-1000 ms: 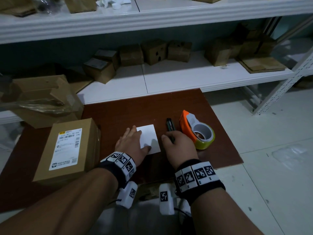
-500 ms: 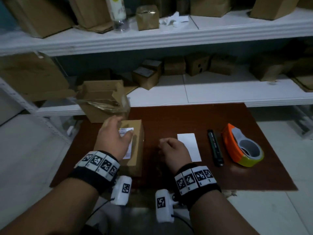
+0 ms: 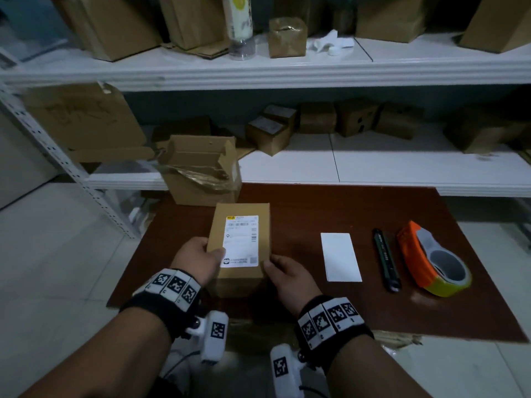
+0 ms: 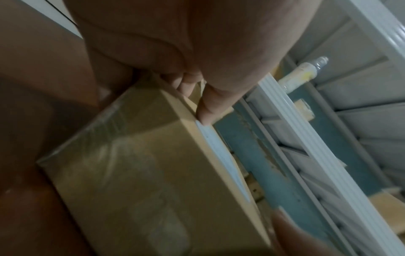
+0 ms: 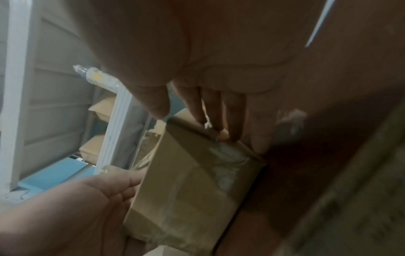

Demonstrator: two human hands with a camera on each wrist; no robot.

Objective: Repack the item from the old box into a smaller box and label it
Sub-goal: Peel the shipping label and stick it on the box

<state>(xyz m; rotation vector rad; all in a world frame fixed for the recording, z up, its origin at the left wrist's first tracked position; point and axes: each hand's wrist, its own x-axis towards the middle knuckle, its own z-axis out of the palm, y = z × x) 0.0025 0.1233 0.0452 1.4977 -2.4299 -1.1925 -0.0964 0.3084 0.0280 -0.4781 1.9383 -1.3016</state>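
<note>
A: Item one, sealed cardboard box [image 3: 238,248], shipping label on top?
B: On the tabletop [image 3: 301,214], left-centre. Left hand [image 3: 198,258] grips its near left edge; right hand [image 3: 290,275] grips its near right corner.
A: Toward the right edge?
B: Blank white label [image 3: 340,257], black marker [image 3: 386,259], orange tape dispenser [image 3: 431,259].

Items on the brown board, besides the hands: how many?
5: the sealed box gripped by both hands, the open box at the far-left corner, then white paper, marker, tape dispenser to its right.
</note>
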